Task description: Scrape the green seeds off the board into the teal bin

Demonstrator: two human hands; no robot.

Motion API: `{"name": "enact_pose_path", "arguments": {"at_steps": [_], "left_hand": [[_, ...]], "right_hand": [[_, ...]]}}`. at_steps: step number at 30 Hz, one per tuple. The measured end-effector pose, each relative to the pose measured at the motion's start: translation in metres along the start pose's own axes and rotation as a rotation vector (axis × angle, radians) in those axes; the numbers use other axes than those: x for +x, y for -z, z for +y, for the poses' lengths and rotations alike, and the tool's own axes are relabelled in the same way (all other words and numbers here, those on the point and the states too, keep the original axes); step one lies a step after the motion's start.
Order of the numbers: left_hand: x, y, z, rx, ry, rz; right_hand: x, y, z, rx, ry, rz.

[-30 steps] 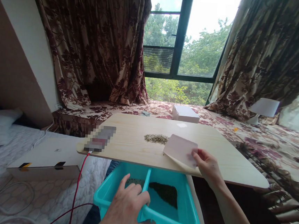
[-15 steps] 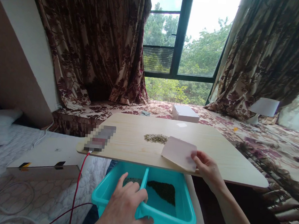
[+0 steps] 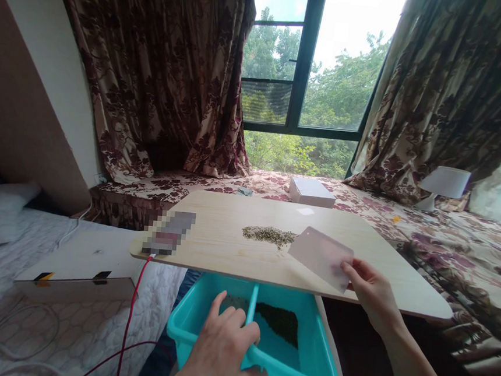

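Note:
My right hand (image 3: 373,289) pinches the right edge of a thin, translucent plastic scraper sheet (image 3: 321,255), tilted above the wooden board (image 3: 227,259). A spread pile of small greenish seeds or grains (image 3: 268,234) lies on the board, left of the sheet. My left hand (image 3: 226,344) grips the near rim of a turquoise two-compartment bin (image 3: 321,358) at its divider, index finger stretched over the left compartment. Dark green grains (image 3: 280,322) lie in the bin's right compartment. A few specks show in the left one, partly hidden by my fingers.
A blurred-out device (image 3: 170,232) with a red cable (image 3: 131,312) lies at the board's left end. A small white piece (image 3: 305,211) sits near its far edge. Beyond are a white box (image 3: 311,191) and a lamp (image 3: 444,181). A flat carton (image 3: 81,267) rests on the bed.
My right hand and the plastic sheet have moved right, uncovering more of the grain pile. The bin and my left hand have shifted slightly right, with the grip kept.

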State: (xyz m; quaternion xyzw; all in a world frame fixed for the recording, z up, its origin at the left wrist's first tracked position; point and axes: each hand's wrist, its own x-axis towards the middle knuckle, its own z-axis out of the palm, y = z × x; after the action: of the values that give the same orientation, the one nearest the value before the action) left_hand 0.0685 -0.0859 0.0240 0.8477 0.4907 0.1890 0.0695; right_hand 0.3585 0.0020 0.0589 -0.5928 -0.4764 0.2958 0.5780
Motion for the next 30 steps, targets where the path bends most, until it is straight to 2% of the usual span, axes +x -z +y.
{"name": "enact_pose_path", "arguments": {"at_steps": [5, 8, 11, 18, 24, 27, 30], "left_hand": [[0.012, -0.006, 0.016, 0.013, -0.072, -0.046], [0.02, -0.007, 0.023, 0.046, -0.099, -0.076], [0.025, -0.007, 0.027, 0.075, -0.102, -0.082], [0.027, -0.004, 0.031, 0.083, -0.091, -0.115], [0.028, -0.001, 0.032, 0.072, -0.081, -0.134], [0.028, -0.002, 0.031, 0.074, -0.082, -0.116], [0.026, -0.002, 0.028, 0.057, -0.077, -0.102]], "right_hand": [[0.002, -0.007, 0.009, -0.038, -0.048, 0.042], [-0.001, -0.018, 0.01, -0.03, -0.079, 0.024], [-0.005, -0.029, 0.009, -0.037, -0.044, -0.012], [-0.018, -0.043, 0.007, -0.011, 0.008, -0.178], [-0.032, -0.041, 0.0, -0.013, 0.079, -0.339], [-0.026, -0.035, -0.001, -0.005, 0.069, -0.283], [-0.013, -0.027, -0.001, -0.014, 0.064, -0.104]]}}
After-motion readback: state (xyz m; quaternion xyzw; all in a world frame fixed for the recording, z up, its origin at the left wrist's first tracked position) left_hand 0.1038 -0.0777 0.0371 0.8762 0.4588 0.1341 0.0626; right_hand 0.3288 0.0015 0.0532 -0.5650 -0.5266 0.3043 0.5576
